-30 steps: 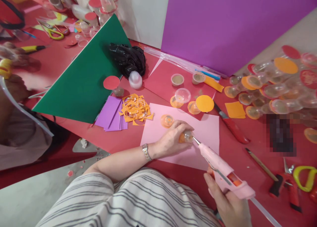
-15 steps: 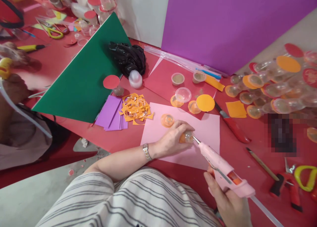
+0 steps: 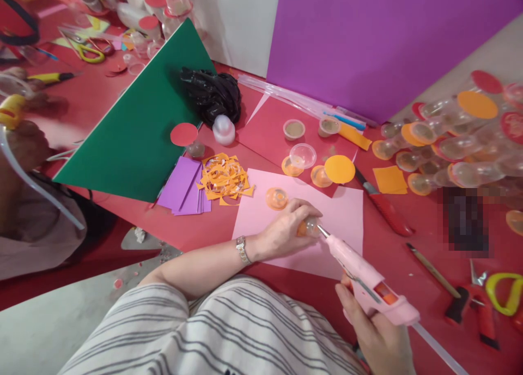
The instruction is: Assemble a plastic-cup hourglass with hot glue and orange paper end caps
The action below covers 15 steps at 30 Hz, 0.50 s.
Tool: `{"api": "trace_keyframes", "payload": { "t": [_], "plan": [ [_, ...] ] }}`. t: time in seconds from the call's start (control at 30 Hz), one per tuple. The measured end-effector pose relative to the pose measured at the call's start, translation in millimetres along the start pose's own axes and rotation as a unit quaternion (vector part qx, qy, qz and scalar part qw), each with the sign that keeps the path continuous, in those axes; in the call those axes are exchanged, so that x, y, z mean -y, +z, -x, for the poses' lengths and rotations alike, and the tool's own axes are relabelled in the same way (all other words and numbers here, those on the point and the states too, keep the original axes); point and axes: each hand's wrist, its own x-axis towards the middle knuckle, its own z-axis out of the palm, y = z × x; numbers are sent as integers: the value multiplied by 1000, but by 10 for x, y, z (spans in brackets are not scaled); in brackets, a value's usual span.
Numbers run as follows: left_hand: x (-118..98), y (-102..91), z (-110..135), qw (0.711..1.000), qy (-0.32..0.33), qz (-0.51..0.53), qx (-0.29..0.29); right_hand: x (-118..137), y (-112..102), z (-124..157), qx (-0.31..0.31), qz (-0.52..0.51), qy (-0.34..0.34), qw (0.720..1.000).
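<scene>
My left hand is closed around a small clear plastic cup with an orange part at its base, held over a pink paper sheet. In my right hand is a pink glue gun, with a glue stick trailing from its back. The gun's metal nozzle touches or nearly touches the cup; I cannot tell which. Just beyond my left hand, another clear cup with an orange disc rests on the pink sheet. Farther back are an orange disc on a cup and a clear lid.
Orange paper scraps and purple paper pieces lie left, by a leaning green board. Stacked cups, a red cutter and pliers are at right. A co-worker's hand holds a yellow glue gun.
Almost nothing differs. Both of my hands keep the cup and glue gun in nearly the same place, while the co-worker's yellow glue gun at far left has shifted slightly.
</scene>
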Motion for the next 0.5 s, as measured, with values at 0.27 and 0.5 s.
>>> {"api": "trace_keyframes", "payload": {
  "t": [0.27, 0.5],
  "plan": [
    [23, 16, 3, 1000, 7, 1, -9, 43, 8, -8, 9, -14, 10, 1000],
    [25, 18, 3, 1000, 3, -2, -1, -5, -32, -71, 13, 41, -45, 998]
  ]
}}
